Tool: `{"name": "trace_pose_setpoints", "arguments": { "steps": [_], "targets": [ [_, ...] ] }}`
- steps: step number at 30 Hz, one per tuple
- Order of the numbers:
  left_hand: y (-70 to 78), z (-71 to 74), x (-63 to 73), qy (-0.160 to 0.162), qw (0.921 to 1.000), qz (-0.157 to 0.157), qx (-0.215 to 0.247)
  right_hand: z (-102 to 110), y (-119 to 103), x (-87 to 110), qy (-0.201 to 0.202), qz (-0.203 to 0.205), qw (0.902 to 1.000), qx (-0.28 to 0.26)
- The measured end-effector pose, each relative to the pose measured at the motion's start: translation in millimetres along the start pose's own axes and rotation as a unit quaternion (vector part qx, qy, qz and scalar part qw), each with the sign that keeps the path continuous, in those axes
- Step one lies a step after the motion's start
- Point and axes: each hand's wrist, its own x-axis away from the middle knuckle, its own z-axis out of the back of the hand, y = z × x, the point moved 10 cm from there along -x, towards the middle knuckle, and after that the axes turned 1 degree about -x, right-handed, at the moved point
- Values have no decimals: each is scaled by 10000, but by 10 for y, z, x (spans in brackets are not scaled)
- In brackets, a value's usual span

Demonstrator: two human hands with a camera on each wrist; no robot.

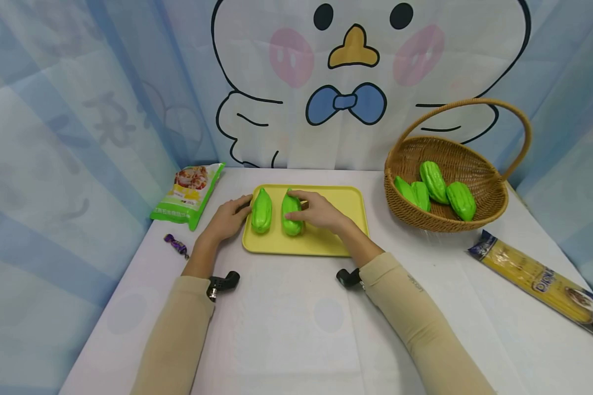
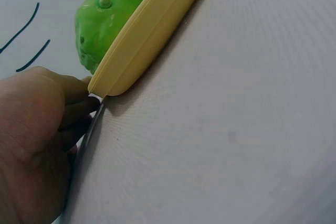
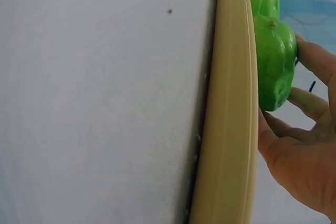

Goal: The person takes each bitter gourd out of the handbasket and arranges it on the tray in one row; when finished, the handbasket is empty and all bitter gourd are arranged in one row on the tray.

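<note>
On a yellow tray (image 1: 343, 200) lie two green bitter melons with bumpy, ridged skin. My right hand (image 1: 323, 213) holds the right bitter melon (image 1: 292, 227), its thumb on the near side and fingers over the far end; the right wrist view shows fingertips against both sides of this melon (image 3: 274, 64). The left bitter melon (image 1: 261, 213) lies beside it, close to the tray's left side. At that left edge rests my left hand (image 1: 225, 219); its fingertips touch the rim in the left wrist view, where the tray (image 2: 152, 35) shows from its side.
A handled wicker basket (image 1: 400, 204) with several more bitter melons stands at the back right. In front of it lies a long pasta packet (image 1: 543, 280). A green-and-white snack bag (image 1: 190, 192) and a purple wrapped candy (image 1: 177, 244) are on the left. Curtains enclose the table (image 1: 286, 323).
</note>
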Motion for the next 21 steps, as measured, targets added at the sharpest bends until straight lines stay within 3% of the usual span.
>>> {"name": "trace_pose_setpoints", "arguments": {
  "steps": [21],
  "targets": [
    [3,17,0,50,9999,-69,61,-99,-119,-80,192,198,9961,835]
  ]
}}
